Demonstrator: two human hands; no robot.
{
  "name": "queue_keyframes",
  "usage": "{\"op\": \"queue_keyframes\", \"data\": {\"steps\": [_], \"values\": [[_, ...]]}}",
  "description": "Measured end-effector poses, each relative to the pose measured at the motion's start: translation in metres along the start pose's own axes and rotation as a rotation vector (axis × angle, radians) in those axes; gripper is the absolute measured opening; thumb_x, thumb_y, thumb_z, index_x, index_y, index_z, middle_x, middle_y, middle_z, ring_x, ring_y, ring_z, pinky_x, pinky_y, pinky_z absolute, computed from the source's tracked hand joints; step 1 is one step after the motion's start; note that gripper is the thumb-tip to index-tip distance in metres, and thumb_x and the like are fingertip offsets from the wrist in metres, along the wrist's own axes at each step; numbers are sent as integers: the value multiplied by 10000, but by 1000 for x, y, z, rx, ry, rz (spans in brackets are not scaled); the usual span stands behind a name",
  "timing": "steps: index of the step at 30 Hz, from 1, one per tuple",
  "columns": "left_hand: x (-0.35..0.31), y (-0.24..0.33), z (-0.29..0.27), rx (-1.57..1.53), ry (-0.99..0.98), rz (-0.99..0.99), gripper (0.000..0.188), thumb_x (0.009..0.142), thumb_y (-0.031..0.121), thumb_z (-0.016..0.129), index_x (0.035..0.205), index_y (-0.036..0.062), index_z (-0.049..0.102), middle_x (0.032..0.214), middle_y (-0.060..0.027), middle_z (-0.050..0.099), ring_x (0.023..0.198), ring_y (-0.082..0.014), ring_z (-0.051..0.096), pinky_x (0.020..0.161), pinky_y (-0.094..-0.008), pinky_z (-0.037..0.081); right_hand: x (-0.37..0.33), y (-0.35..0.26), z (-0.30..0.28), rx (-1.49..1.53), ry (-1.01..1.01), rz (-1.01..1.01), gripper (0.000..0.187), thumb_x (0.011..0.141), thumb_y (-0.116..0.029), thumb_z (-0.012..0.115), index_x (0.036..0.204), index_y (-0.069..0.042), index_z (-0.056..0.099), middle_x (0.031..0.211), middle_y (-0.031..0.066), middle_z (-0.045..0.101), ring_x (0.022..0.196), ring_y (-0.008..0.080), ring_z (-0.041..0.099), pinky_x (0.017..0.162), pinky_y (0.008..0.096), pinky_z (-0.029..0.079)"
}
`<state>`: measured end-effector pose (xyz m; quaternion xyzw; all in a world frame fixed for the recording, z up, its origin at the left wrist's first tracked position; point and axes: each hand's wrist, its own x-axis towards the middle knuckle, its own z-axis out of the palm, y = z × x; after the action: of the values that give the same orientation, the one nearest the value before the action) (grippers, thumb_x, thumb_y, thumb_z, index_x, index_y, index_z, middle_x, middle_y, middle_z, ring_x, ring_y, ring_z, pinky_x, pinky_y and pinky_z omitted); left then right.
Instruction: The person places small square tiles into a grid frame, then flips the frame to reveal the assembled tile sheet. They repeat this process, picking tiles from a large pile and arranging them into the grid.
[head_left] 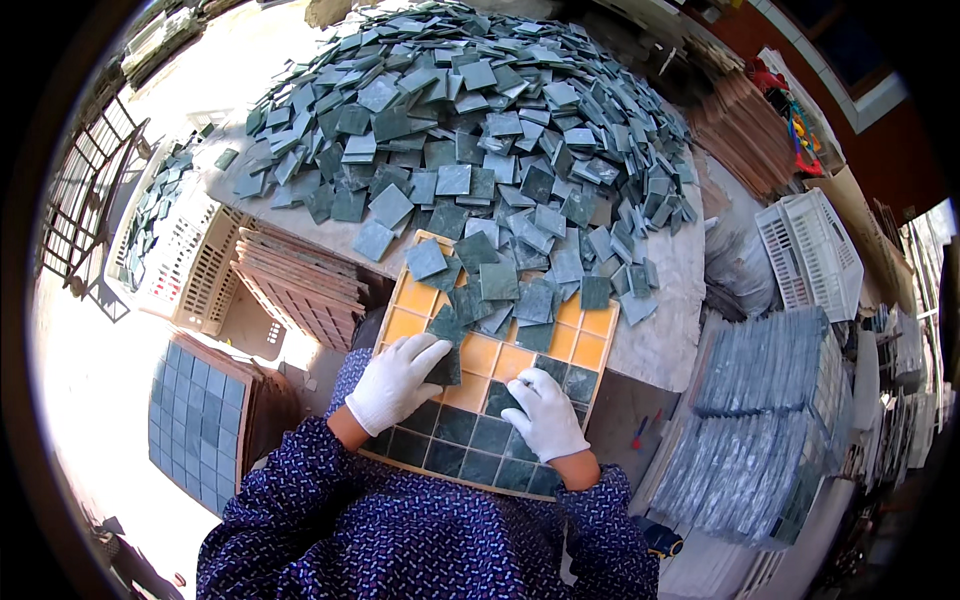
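We list: stone tiles point(453, 180), grey-grn to dk grn, some w/ paler mottling. Grid tray point(480, 352): orange-yellow cells, paler ribs in a sq. check; lower rows dk grn from tiles. L hand point(400, 383) & R hand point(548, 418): both gloved plain white. Sleeves point(285, 480): navy w/ small pale & reddish flecks. Tabletop point(672, 335): pale grey-beige. We also log: tiled panel point(195, 425), blue-grey sqs., pale lines; stacked boards point(745, 135), red-brn; slatted crate point(812, 250), off-wht.

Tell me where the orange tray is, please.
The tray is central in the head view, beneath the left hand and right hand, the tile pile overlapping it.
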<state>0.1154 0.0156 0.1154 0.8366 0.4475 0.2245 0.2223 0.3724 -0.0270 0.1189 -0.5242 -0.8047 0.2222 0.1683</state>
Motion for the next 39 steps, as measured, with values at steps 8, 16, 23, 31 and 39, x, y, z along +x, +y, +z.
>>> {"op": "queue_keyframes", "data": {"steps": [8,16,23,31,39], "values": [[3,17,14,-121,-225,54,492,757,128,698,1210,42,525,1202,-155,506,1080,-352,537,909,-405,465,-10,-11,10,-74,36,-2,427,759,-165,720,1145,-48,579,1135,114,527,1030,311,536,876,393,473],[6,24,15,-154,-161,44,437,782,127,667,1183,44,515,1210,-146,501,978,-360,588,831,-428,497,-6,-31,3,-170,-63,114,412,770,-208,715,1133,-77,571,1153,114,537,1014,311,567,857,406,492],[37,14,13,211,141,-316,794,714,301,764,1351,9,390,1120,-171,515,983,-327,574,817,-402,488,78,-31,12,-258,418,-42,412,776,-310,717,1079,-91,544,1002,96,559,900,287,614,761,401,515],[9,-14,-20,12,100,-183,565,705,124,696,1230,38,506,1160,-173,549,1072,-370,542,905,-424,467,122,-52,21,-428,195,351,681,734,-414,748,1220,-61,426,1025,134,538,847,308,633,694,411,534],[-46,-55,-42,-140,-118,13,632,710,58,726,1292,59,478,1284,-174,491,1123,-361,510,947,-424,451,53,-64,46,-11,20,89,573,729,-258,770,1193,-31,521,1148,173,516,1029,363,563,872,426,479]]}}
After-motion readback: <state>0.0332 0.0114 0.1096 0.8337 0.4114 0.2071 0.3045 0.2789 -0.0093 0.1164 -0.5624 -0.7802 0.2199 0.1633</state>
